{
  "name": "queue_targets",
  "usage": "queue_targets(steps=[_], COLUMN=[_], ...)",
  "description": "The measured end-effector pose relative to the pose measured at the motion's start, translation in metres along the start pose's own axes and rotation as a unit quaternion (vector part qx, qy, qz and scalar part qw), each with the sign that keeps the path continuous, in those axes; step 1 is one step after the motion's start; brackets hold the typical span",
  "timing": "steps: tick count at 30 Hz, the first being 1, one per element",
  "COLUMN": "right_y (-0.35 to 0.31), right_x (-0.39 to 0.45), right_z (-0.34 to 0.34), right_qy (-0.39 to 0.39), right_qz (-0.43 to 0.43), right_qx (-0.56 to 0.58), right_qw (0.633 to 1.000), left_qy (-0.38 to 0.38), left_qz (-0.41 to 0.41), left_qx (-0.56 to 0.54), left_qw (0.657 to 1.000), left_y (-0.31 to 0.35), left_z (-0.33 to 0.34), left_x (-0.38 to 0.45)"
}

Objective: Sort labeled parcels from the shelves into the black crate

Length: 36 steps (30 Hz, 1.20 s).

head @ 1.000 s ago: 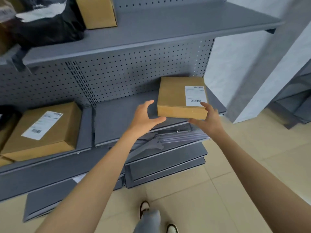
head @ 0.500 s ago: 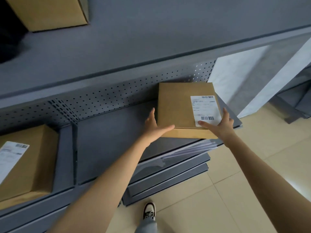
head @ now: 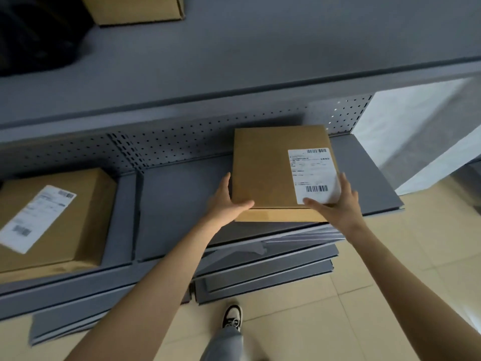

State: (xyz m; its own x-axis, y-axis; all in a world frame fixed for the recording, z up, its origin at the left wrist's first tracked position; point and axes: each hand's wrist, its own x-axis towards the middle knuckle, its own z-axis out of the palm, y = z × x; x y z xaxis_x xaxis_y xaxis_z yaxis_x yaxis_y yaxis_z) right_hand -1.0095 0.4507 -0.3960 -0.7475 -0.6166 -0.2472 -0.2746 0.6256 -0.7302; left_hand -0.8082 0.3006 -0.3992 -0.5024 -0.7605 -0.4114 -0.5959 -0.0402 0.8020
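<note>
A flat brown cardboard parcel (head: 263, 170) with a white barcode label on its right side lies on the lower grey shelf (head: 177, 199), near its front edge. My left hand (head: 225, 203) clasps the parcel's near left corner, thumb on top. My right hand (head: 335, 201) clasps the near right corner, thumb across the label's lower edge. A second labeled parcel (head: 57, 217) sits on the same shelf level at the far left. The black crate is not in view.
The upper grey shelf (head: 260, 56) overhangs the parcel and carries another cardboard box (head: 135, 9) and a black bag (head: 39, 35). Loose grey shelf panels (head: 263, 280) lie stacked on the tiled floor below. My shoe (head: 232, 316) stands beside them.
Both hands went from open, just in front of the parcel, to clasping its two near corners. My head has moved closer and now looks down over the lower shelf.
</note>
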Motion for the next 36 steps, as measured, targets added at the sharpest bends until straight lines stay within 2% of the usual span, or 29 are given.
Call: queue_targets(steps=[5,11,23,29,31,34,36], right_y=[-0.044,-0.086,-0.114,-0.113,-0.113,-0.118,-0.121], right_x=[-0.023,-0.051,-0.050,-0.045,-0.043,-0.048,-0.051], right_z=[0.044,0.110,0.174,0.174,0.174,0.168,0.164], right_qy=[-0.052,-0.117,-0.176,-0.190,-0.198,-0.182,-0.154], right_qz=[-0.067,-0.123,-0.115,-0.093,-0.081,-0.087,-0.118], right_qx=[-0.001,-0.020,-0.039,-0.067,-0.084,-0.110,-0.109], right_qw=[0.996,0.985,0.977,0.975,0.973,0.973,0.975], left_qy=[0.070,0.100,0.101,0.032,0.016,0.036,0.062], left_qz=[-0.047,-0.084,-0.134,-0.154,-0.160,-0.160,-0.139], left_qx=[-0.023,-0.081,-0.073,0.000,0.058,0.163,0.183], left_qw=[0.996,0.988,0.983,0.987,0.985,0.973,0.971], left_y=[-0.031,-0.077,-0.114,-0.113,-0.110,-0.102,-0.098], left_z=[-0.059,-0.119,-0.172,-0.183,-0.187,-0.193,-0.195], left_x=[-0.036,-0.071,-0.050,-0.041,-0.039,-0.043,-0.048])
